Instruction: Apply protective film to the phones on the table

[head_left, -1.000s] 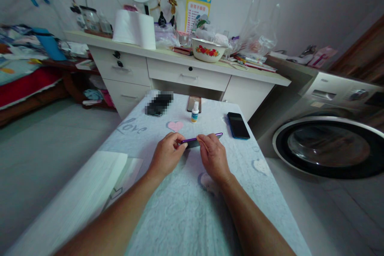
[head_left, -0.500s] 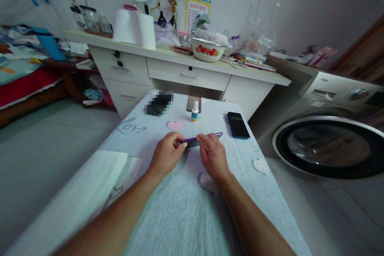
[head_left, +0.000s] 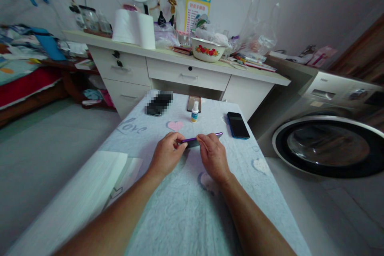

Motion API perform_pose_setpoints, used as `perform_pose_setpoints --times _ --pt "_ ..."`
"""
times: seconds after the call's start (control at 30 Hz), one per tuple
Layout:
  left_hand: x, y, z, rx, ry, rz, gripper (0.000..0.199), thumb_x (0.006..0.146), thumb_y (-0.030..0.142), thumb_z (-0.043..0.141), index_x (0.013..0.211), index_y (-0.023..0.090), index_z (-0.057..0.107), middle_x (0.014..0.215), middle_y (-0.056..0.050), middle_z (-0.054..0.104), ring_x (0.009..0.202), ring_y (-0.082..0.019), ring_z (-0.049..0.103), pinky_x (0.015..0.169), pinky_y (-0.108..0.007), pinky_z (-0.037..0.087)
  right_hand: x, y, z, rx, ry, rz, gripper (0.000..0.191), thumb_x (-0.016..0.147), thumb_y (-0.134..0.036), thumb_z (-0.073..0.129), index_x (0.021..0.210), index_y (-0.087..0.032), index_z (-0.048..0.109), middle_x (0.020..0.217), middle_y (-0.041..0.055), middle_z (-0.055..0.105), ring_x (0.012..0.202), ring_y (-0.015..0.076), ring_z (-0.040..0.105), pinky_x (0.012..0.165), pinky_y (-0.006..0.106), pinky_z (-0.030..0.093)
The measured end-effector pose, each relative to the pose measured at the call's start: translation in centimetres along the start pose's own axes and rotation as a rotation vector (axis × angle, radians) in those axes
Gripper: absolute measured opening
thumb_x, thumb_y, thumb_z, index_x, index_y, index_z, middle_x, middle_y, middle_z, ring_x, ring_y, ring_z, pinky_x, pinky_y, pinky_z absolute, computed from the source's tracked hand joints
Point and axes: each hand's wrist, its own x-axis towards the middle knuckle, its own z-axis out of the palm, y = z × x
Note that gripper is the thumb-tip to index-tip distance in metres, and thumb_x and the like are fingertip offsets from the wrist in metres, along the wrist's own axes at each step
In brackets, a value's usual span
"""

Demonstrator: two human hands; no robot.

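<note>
A phone [head_left: 193, 143] with a purple edge is held tilted just above the cloth-covered table. Its left end is pinched between the thumb and fingers of my left hand [head_left: 168, 150]. At the near edge of the phone, my right hand [head_left: 213, 156] is closed in a pinch; whatever lies between those fingertips is too small to make out. The phone's right end sticks out beyond the right hand. Beyond the hands a small white spray bottle [head_left: 195, 112] with a blue and yellow label stands upright. To the right lies a dark phone [head_left: 238, 125] with a blue edge.
A brownish phone [head_left: 190, 103] lies behind the bottle, and a blurred-out dark thing [head_left: 159, 103] at the far left. The pale cloth [head_left: 180, 208] covers the table. A white desk [head_left: 189, 76] with a flowered bowl [head_left: 207, 51] stands behind, a washing machine [head_left: 327, 84] at right.
</note>
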Motion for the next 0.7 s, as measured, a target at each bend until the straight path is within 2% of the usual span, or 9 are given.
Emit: perform_pose_setpoints --times 0.7 --pt "-0.07 -0.05 0.09 -0.004 -0.005 0.001 0.006 0.076 0.025 0.056 0.080 0.020 0.059 0.074 0.003 0.060 0.062 -0.012 0.056 0.062 -0.024 0.043 -0.03 -0.12 -0.05 0.011 -0.002 0.001 0.025 0.093 -0.019 0.042 0.110 -0.018 0.061 0.089 0.0061 0.058 0.080 0.0152 0.058 0.075 0.025 0.048"
